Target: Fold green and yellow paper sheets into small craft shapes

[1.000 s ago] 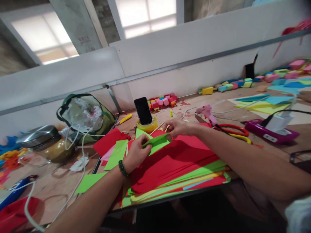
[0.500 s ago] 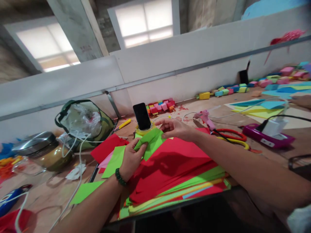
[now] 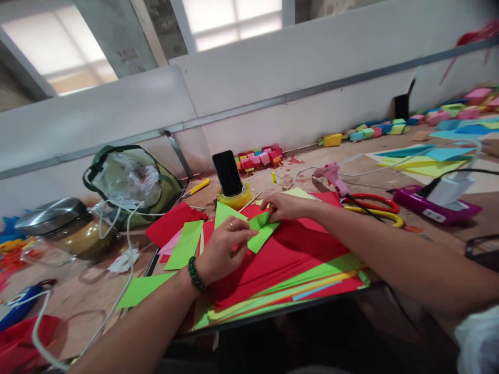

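Near edge: a stack of coloured paper sheets (image 3: 280,291), red on top with green and yellow below, is laid on the wooden table (image 3: 97,296). A loose green sheet (image 3: 142,289) is seen just left of the stack, with a white cable (image 3: 117,298) run across the table beside it.

Left hand (image 3: 222,249), bead bracelet at the wrist, is set over the red top sheet; its fingers are pressed down on the near end of a small folded green paper (image 3: 262,232). Right hand (image 3: 286,206) is closed in a pinch on the far end of the same piece. The green paper is held low, on or just above the red sheet, between the two hands; contact with the sheet cannot be told.

Left, mid-distance: a glass jar with metal lid (image 3: 68,228) is lying on its side, and a green mesh bag (image 3: 134,184) with plastic inside is placed behind it.

Centre, behind the hands: a black phone (image 3: 227,173) is propped upright in a yellow tape roll (image 3: 236,200).

Right: red-handled scissors (image 3: 374,203) and a pink glue gun (image 3: 331,174) are seen near the right forearm, with a purple device (image 3: 436,210) further right.

Far: rows of coloured foam blocks (image 3: 259,158) are lined along the white partition (image 3: 273,93).
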